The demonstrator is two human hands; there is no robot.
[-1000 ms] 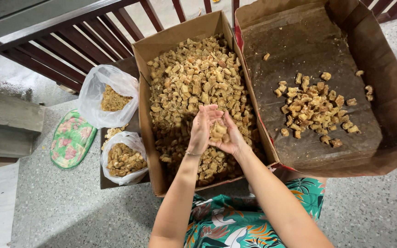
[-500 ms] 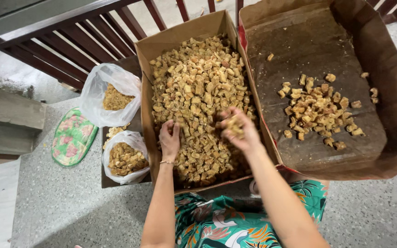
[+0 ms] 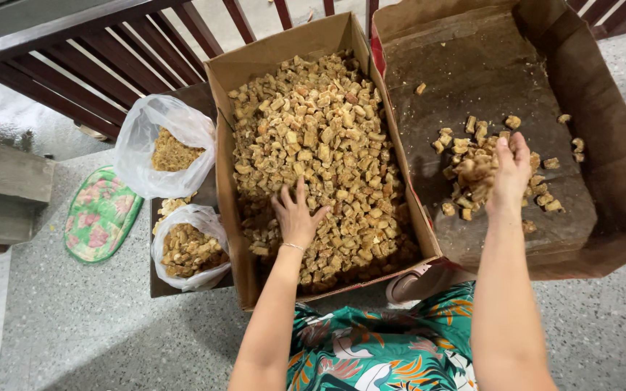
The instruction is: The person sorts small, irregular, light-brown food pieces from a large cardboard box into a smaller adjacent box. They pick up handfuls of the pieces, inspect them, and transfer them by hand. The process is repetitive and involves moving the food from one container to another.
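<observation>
The left hand [image 3: 296, 216] lies open on the brown pieces [image 3: 313, 137] in the full box [image 3: 227, 72]. The right hand [image 3: 510, 172] hangs open over the small pile [image 3: 472, 163] in the other box [image 3: 603, 108].

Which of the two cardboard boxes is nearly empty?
The right box, under the right hand: only a small pile of chunks lies inside. The left box is heaped full.

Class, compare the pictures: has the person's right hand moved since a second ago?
Yes. The right hand has moved rightward, from over the full cardboard box to above the small pile in the nearly empty box.
</observation>
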